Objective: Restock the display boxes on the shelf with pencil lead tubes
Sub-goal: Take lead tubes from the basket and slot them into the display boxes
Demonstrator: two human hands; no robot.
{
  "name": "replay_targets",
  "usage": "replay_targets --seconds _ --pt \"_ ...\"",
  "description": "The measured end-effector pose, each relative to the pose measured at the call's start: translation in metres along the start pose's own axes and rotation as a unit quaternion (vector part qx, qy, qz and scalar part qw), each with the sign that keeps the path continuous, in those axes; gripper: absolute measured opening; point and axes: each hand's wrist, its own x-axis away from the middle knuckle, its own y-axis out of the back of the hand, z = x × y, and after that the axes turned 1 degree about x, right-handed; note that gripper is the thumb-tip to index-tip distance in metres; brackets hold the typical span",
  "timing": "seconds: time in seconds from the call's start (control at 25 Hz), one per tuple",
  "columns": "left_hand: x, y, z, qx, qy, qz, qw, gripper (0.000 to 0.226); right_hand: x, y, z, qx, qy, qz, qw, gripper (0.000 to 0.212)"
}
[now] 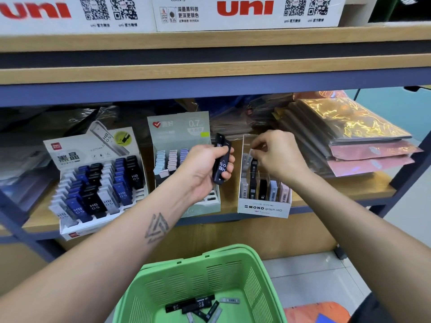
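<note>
While the left hand (205,170) grips a small bunch of black lead tubes (221,164) in front of the shelf, fingers curled round them, the right hand (277,155) reaches into the clear-walled MONO box (264,207) and pinches one pale tube (251,153) between thumb and fingertips, just above the rear row. Those held tubes are slim, flat, dark cases with white "HB 0.5" print running along the side. Down in the MONO box, upright tubes stand in slots: grey, black, pale blue and pink, several showing barcodes. Its white front reads "MONO graph MG".

Just left of it sits a grey-green box (182,127) marked "0.7" with a red heart logo, holding rows of pastel blue, pink and lilac tubes. Further left, the big tiered display (70,150) carries Chinese characters, a red corner logo and a pictured tube reading "HB 0.5"; its ranks of blue, black and grey-white tubes repeat "HB 0.5".

Up on the top shelf, white cartons (247,12) show "uni" in red, "UMN-S" and QR codes. Below the arms, a green basket (233,269) holds more loose tubes (191,305), black ones with "HB" legible, plus a few grey ones. Shiny packets are stacked at the right end of the shelf (345,134).
</note>
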Motion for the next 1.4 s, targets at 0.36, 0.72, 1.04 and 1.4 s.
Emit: replay_targets --seconds 0.36,0.72,1.04,1.4 --pt "0.005 0.004 0.002 0.0 0.015 0.019 1.0 0.014 0.002 -0.023 -0.001 0.109 0.05 0.018 0.993 0.014" --pt "0.011 0.005 0.014 -0.051 0.012 0.037 0.998 0.017 0.008 0.005 0.015 -0.29 -0.087 0.089 0.949 0.014" --pt "0.016 0.006 0.002 0.013 -0.087 0.016 0.996 0.023 0.021 0.02 0.026 -0.472 -0.193 0.294 0.809 0.042" --pt "0.017 -0.005 -0.001 -0.013 -0.066 -0.008 0.998 0.017 0.015 0.034 0.01 -0.461 -0.203 0.095 0.859 0.021"
